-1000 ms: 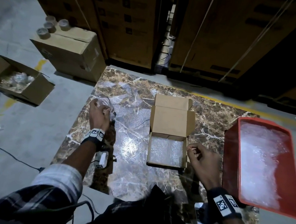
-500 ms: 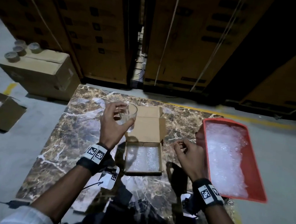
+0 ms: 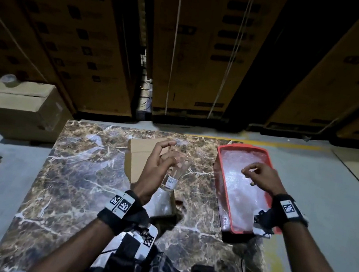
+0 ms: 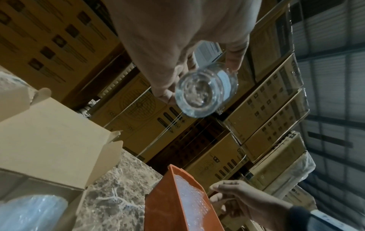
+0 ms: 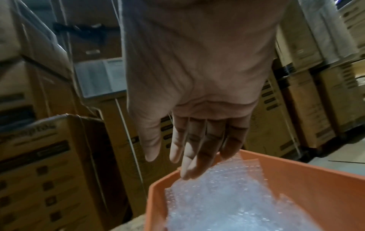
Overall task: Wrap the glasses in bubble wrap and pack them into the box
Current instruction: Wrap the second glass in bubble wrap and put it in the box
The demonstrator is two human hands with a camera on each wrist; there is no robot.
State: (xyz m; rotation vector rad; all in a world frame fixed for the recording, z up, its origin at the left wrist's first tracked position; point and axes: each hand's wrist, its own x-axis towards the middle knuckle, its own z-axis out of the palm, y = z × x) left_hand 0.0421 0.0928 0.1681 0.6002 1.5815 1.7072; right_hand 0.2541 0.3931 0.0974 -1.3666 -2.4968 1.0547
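Left hand (image 3: 158, 167): raised over the marble tabletop (image 3: 72, 178), fingers and thumb curled round 1 clear glass (image 3: 175, 171), held clear of the surface above the open cardboard box (image 3: 140, 151). Glass base toward the left wrist camera, a small label on its side. Right hand (image 3: 262, 176): hovering over the red tray (image 3: 219, 180), fingers loosely extended, holding nothing, fingertips (image 5: 185, 168) just above the bubble wrap (image 3: 244, 190) lying in that tray. Tray just right of the box. More bubble wrap inside the box.
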